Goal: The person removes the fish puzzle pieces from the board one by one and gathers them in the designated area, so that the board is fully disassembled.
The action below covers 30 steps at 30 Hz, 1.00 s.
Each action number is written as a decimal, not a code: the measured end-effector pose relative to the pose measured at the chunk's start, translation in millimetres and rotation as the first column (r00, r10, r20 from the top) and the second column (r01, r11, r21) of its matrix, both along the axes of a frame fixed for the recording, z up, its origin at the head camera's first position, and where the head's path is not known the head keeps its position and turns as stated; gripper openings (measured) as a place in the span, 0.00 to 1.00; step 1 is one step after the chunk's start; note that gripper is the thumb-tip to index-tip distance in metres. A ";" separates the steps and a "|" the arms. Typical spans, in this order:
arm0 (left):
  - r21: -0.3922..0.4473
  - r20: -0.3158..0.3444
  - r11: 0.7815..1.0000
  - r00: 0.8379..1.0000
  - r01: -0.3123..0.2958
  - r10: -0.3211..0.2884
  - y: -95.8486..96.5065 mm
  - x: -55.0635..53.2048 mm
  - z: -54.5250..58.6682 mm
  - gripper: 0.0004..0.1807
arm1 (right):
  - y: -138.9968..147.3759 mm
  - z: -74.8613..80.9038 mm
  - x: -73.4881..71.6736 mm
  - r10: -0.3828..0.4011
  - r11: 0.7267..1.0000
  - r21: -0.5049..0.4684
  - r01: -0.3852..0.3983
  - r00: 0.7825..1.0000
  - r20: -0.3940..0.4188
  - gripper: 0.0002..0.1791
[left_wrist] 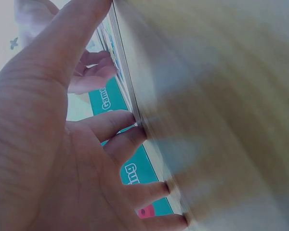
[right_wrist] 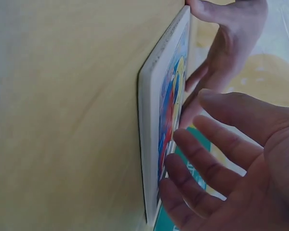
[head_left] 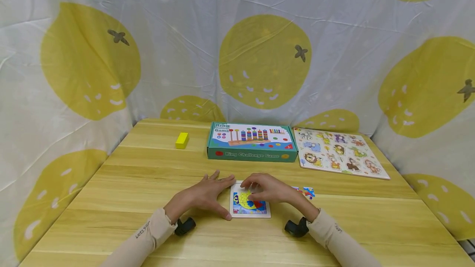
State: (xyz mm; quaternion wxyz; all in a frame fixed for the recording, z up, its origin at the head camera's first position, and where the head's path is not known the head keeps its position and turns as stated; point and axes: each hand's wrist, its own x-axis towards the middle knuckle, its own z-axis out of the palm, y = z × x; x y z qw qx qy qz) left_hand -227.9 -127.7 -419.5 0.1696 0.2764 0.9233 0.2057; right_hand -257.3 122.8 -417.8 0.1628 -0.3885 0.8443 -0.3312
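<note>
A small square jigsaw puzzle in a white frame (head_left: 252,216) lies flat on the table, its picture (right_wrist: 176,94) showing a yellow fish shape with red and blue. My left hand (head_left: 204,195) is spread at the puzzle's left side, thumb by the near corner and index fingertip by the far one; the other fingertips (left_wrist: 166,187) rest on the tabletop. Over the puzzle's right half hovers my right hand (head_left: 272,188), its fingers (right_wrist: 209,168) loosely bent and apart, nothing between them. Part of the picture is hidden beneath it. Loose puzzle pieces (head_left: 309,193) lie beyond the right wrist.
Behind the puzzle stands a green Ring Challenge Game box (head_left: 252,154). A wooden animal peg puzzle (head_left: 343,153) lies at the back right, and a yellow block (head_left: 182,140) at the back left. A lemon-print cloth (head_left: 178,61) hangs around the table (head_left: 111,201).
</note>
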 end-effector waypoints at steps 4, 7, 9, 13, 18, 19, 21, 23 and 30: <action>-0.005 -0.001 1.000 1.000 -0.003 0.003 0.2 -0.2 -0.7 0.57 | -3.1 -1.0 -0.1 0.007 1.000 0.019 -0.007 1.000 -0.020 0.17; -0.006 -0.001 1.000 1.000 -0.004 0.004 0.5 -0.5 -0.9 0.57 | -4.3 -1.0 -0.3 0.011 0.999 0.036 -0.010 0.999 -0.032 0.16; -0.007 -0.001 1.000 1.000 -0.004 0.004 0.6 -0.8 -0.6 0.57 | -4.7 -1.5 -0.6 0.014 0.999 0.045 -0.012 0.999 -0.039 0.16; -0.010 0.000 1.000 1.000 -0.004 0.004 0.3 -1.5 -0.9 0.57 | -5.5 -3.5 -1.9 0.022 0.998 0.056 -0.019 0.998 -0.058 0.15; -0.011 -0.001 1.000 1.000 -0.001 0.001 0.2 -1.2 -0.8 0.57 | -6.3 -6.1 -2.5 0.022 0.998 0.066 -0.017 0.997 -0.074 0.14; -0.011 0.000 1.000 1.000 0.000 0.000 0.4 -1.1 -0.7 0.57 | -6.5 -6.1 -2.4 0.021 0.998 0.067 -0.016 0.997 -0.077 0.14; -0.010 0.001 1.000 1.000 0.000 0.000 0.5 -0.9 -0.4 0.57 | -6.8 -6.0 -1.8 0.018 0.997 0.073 -0.012 0.996 -0.084 0.13; -0.010 0.000 1.000 1.000 0.001 -0.001 0.6 -0.8 -0.2 0.57 | -7.0 -5.4 -0.9 0.015 0.997 0.077 -0.008 0.996 -0.092 0.13; -0.012 -0.006 1.000 1.000 0.005 -0.005 0.2 -0.6 0.5 0.57 | -8.2 -5.4 -0.4 0.013 0.997 0.080 -0.005 0.995 -0.101 0.11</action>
